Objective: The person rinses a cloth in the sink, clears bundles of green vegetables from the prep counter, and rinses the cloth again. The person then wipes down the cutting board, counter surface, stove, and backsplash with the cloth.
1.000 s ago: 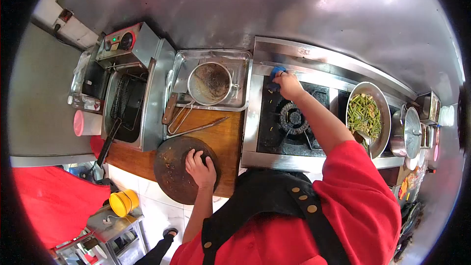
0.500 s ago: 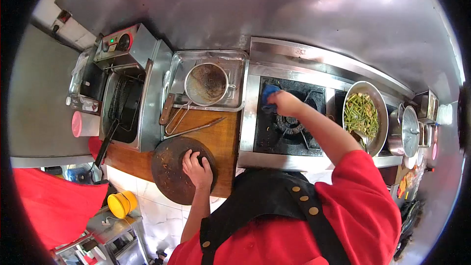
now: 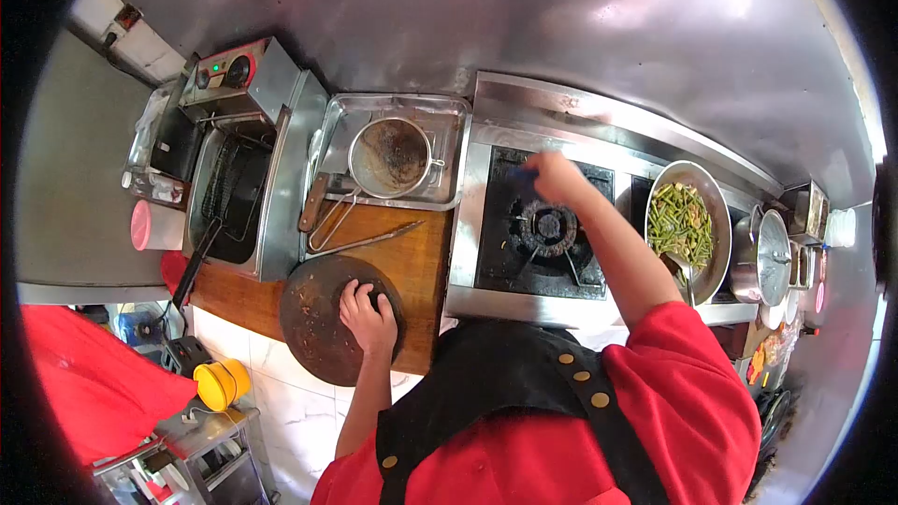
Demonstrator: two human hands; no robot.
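My right hand (image 3: 556, 178) is closed on a blue cloth (image 3: 520, 181), partly hidden by the fingers and blurred. It is over the back of the black gas burner (image 3: 545, 228), on the left of the steel stove. My left hand (image 3: 367, 316) rests with its fingers out on a dark round chopping board (image 3: 323, 316), which has small food scraps on it. To the right of the burner stands a wide pan (image 3: 718, 224) of green beans (image 3: 680, 224), with a ladle or spoon handle leaning in it.
A strainer (image 3: 389, 159) lies on a metal tray (image 3: 454, 178) beside a wooden-handled knife (image 3: 314, 203) and tongs (image 3: 374, 237). Left of these is a deep fryer (image 3: 253, 187) with a basket. A steel pot (image 3: 773, 257) stands at the right, and a yellow bucket (image 3: 222, 384) below left.
My right hand has moved slightly with the blue cloth across the back of the burner, blurred now. My left hand stays on the board. The whole view has shifted a little.
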